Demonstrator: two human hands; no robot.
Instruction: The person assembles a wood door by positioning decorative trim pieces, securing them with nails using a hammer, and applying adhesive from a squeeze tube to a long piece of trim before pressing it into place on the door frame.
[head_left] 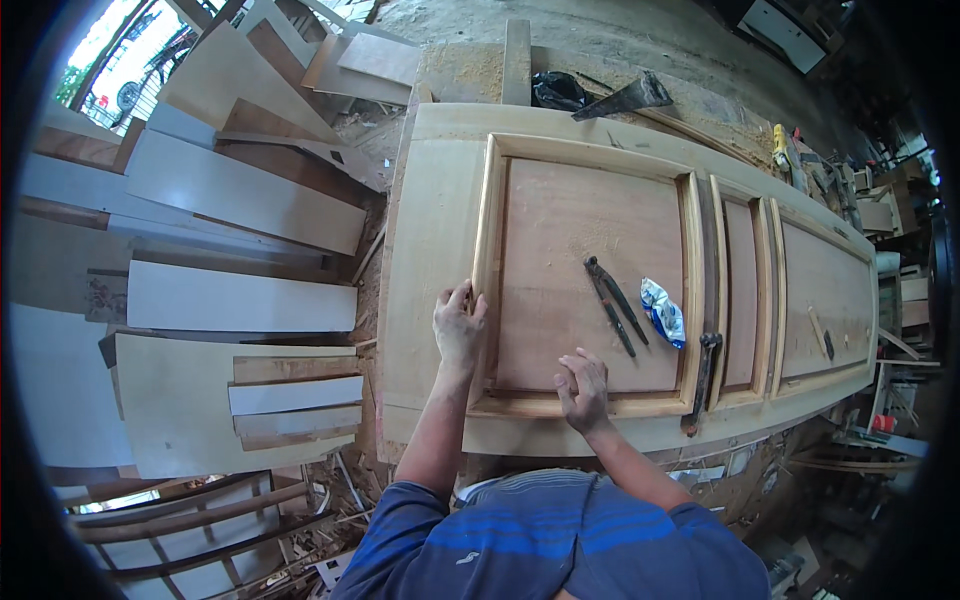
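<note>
A pale wooden door [432,220] with raised moulding around recessed panels lies flat in front of me. My left hand [459,325] is closed at the left strip of wooden moulding [487,220], its fingers pinched on the strip's edge. Over the near part of the large panel [545,250] is my right hand [584,388], fingers loosely bent and apart, with nothing seen in it. Just beyond that hand lie dark metal pincers [617,306] and a crumpled blue and white packet [663,312]. A dark hammer [706,372] rests between the large panel and the narrow middle panel.
Stacked boards [245,295] lean along the left side. Past the door's far edge are a black plastic bag [560,91], a dark flat blade-like piece [628,97] and a yellow-handled tool [780,146]. Small loose pieces [822,335] lie on the right panel.
</note>
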